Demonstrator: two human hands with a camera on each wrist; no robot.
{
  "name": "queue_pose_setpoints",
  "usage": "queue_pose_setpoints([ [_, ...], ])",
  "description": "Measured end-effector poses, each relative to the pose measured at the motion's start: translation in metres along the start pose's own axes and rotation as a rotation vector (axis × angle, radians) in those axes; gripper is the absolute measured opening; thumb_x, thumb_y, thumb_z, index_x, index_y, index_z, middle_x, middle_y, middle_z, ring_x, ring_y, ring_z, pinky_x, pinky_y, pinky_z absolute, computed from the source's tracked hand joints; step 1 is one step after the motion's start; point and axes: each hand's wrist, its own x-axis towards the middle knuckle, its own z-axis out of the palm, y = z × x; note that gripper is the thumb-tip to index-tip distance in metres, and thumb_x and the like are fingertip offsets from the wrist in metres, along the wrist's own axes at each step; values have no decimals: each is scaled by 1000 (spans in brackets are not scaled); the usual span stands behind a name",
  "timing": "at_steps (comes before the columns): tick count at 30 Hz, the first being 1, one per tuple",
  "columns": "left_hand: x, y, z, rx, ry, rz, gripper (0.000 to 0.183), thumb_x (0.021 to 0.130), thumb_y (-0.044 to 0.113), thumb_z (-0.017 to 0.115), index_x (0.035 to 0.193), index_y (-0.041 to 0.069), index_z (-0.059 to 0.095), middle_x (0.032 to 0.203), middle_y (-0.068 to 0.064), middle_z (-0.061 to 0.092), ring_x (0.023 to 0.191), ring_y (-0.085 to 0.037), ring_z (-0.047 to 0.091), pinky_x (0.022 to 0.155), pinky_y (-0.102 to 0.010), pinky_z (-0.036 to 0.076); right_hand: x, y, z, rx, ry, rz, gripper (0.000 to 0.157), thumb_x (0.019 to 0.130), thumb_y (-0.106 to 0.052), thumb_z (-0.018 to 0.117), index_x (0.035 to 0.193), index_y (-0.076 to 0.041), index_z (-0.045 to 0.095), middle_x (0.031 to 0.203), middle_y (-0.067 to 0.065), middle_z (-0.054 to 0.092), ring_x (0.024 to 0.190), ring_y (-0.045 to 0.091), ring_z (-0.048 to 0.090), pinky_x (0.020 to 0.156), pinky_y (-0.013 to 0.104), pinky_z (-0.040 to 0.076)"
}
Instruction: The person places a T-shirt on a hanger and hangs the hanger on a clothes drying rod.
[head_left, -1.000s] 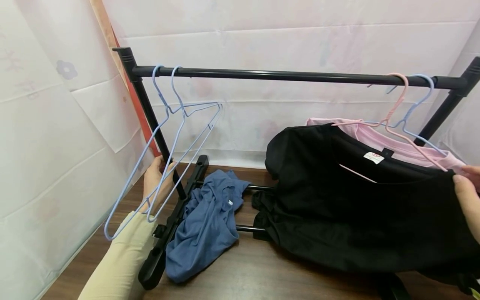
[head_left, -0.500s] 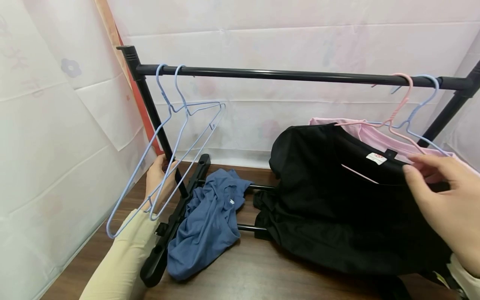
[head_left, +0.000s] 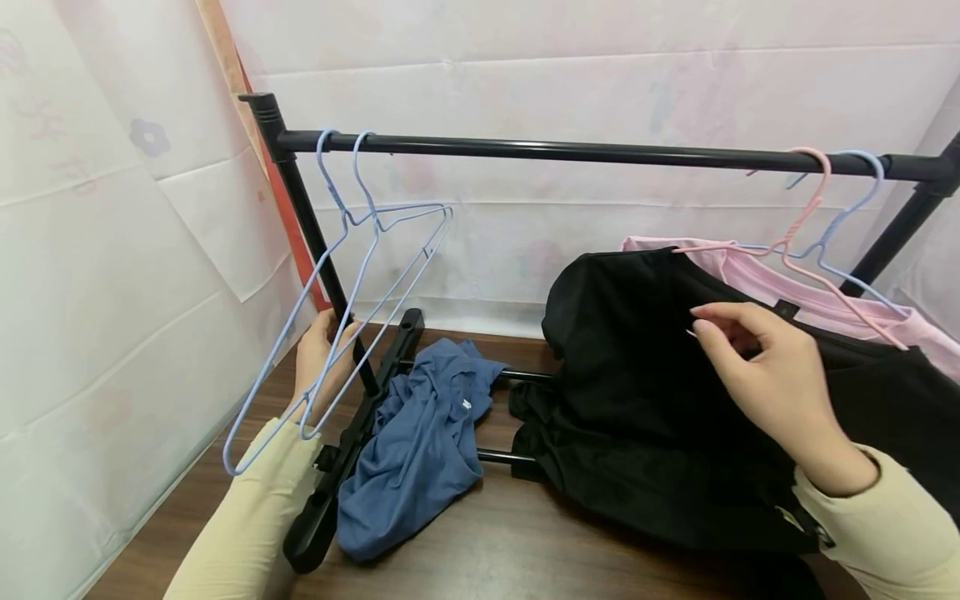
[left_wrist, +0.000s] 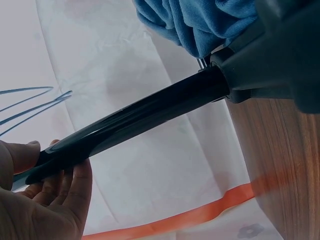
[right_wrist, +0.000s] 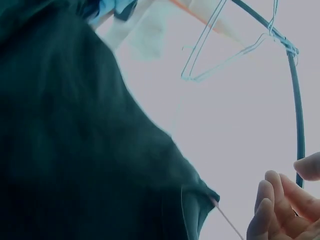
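My left hand (head_left: 318,358) grips the black upright post (left_wrist: 145,117) at the left end of the clothes rack; in the left wrist view the fingers and thumb wrap round it. My right hand (head_left: 776,367) hovers in front of a black top (head_left: 615,358), fingers loosely bent with nothing between them. That top hangs on a pink hanger (head_left: 804,208) hooked over the rack's rail (head_left: 562,148). Behind it a pink shirt (head_left: 892,317) hangs on a light blue hanger (head_left: 843,211). The right wrist view has the black top's shoulder (right_wrist: 200,187) close to the fingers.
Two bare light blue hangers (head_left: 335,187) hang at the rail's left end, in front of my left arm. A crumpled blue garment (head_left: 420,442) lies over the rack's lower bars on the wooden table (head_left: 540,533). White sheeting (head_left: 525,92) stands behind.
My right hand has let go of the black top's right shoulder and moved left across its neckline. The left hand keeps its grip on the post. The head view has shifted slightly.
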Motion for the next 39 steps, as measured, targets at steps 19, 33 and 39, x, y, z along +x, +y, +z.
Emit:
queue_pose_setpoints([
  [19,-1,-4,2,-60,2,-9,34,98,25,60,123,1,58,109,-21,67,96,-30,62,82,-30,43,22,-35,87,177,-283,49,17,97,-19,62,108,-10,72,91,3,74,68,9,62,62,20,48],
  [33,2,-5,3,-41,8,-26,34,99,26,60,124,3,58,102,-19,66,87,-26,56,77,-32,40,38,-77,137,233,-453,12,23,98,-23,59,112,-10,72,96,2,73,80,16,64,69,33,52],
  [39,3,-8,4,-65,-5,-38,38,99,27,59,128,2,56,113,-22,67,101,-34,61,89,-41,46,43,-93,158,261,-488,-15,24,99,-26,57,112,-12,72,94,0,72,81,13,64,67,30,51],
])
